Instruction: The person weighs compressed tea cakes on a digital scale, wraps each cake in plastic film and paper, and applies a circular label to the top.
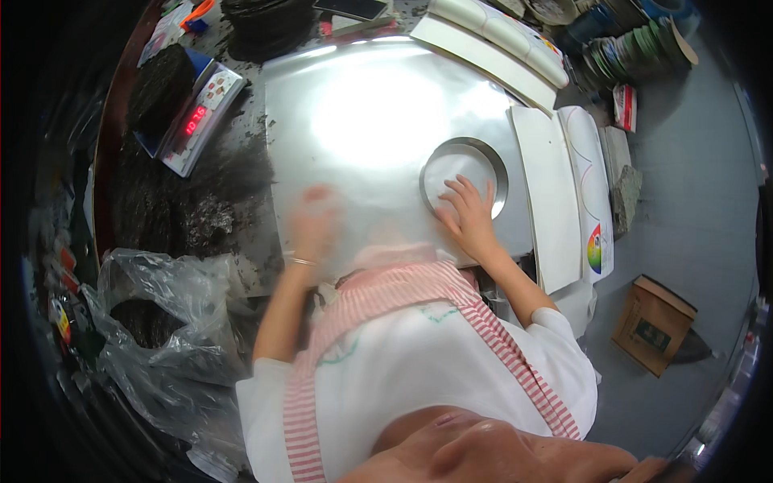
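Observation:
A metal sheet point(374, 199) lies before me, shiny and reflecting a strong light. A round metal ring point(502, 166) stands on it at the right, with a whitish disc point(456, 163) inside. My right hand point(470, 211) reaches over the ring's near edge, its fingers spread above the disc. Whether the fingertips touch the disc I cannot tell. On the left, motion blurs my left hand point(315, 220) over the sheet, apart from the ring; its fingers and anything in them cannot be made out.
A digital scale point(202, 121) with a lit display bears a dark, fibrous clump point(160, 90). Dark crumbs surround it. A round dark stack point(266, 27) and a phone point(353, 7) are at the back. Printed paper point(586, 193) borders the right; a clear plastic bag point(175, 338) lies nearer left.

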A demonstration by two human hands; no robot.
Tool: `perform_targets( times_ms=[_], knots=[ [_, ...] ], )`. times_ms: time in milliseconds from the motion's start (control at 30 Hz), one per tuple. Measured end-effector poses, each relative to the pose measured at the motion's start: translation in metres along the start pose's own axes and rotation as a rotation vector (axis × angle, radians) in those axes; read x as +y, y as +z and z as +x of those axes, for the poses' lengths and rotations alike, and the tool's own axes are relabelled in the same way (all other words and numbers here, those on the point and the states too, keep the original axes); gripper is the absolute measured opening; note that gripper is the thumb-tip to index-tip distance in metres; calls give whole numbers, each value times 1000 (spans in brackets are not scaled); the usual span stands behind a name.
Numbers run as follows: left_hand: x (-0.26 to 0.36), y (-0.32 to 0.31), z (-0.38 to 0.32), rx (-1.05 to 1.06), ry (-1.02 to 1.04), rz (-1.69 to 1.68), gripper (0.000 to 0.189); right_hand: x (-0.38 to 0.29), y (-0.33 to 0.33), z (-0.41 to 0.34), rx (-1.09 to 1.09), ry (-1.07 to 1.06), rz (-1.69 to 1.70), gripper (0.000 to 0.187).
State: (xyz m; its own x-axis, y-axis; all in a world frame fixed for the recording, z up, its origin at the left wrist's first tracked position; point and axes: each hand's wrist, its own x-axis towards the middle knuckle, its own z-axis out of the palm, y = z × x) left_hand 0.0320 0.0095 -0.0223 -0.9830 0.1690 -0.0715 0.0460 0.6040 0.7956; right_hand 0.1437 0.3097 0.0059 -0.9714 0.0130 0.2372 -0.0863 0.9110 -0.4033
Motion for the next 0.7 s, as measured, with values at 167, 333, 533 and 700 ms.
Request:
perform_targets(
  times_ms=[167, 333, 533, 700],
  knots=[
    [30, 72, -50, -431, 726, 305, 26, 19, -3, -52, 26, 98, -179, 19],
    [30, 76, -37, -532, 646, 231, 13, 9, -13, -51, 144, 149, 280, 13],
    [32, 45, 87, -481, 54, -119, 24, -24, -37, -49, -103, -565, 166, 17],
    [131, 21, 47, -875, 296, -250, 32, -14, 20, -6, -92, -334, 205, 16]
  ],
)
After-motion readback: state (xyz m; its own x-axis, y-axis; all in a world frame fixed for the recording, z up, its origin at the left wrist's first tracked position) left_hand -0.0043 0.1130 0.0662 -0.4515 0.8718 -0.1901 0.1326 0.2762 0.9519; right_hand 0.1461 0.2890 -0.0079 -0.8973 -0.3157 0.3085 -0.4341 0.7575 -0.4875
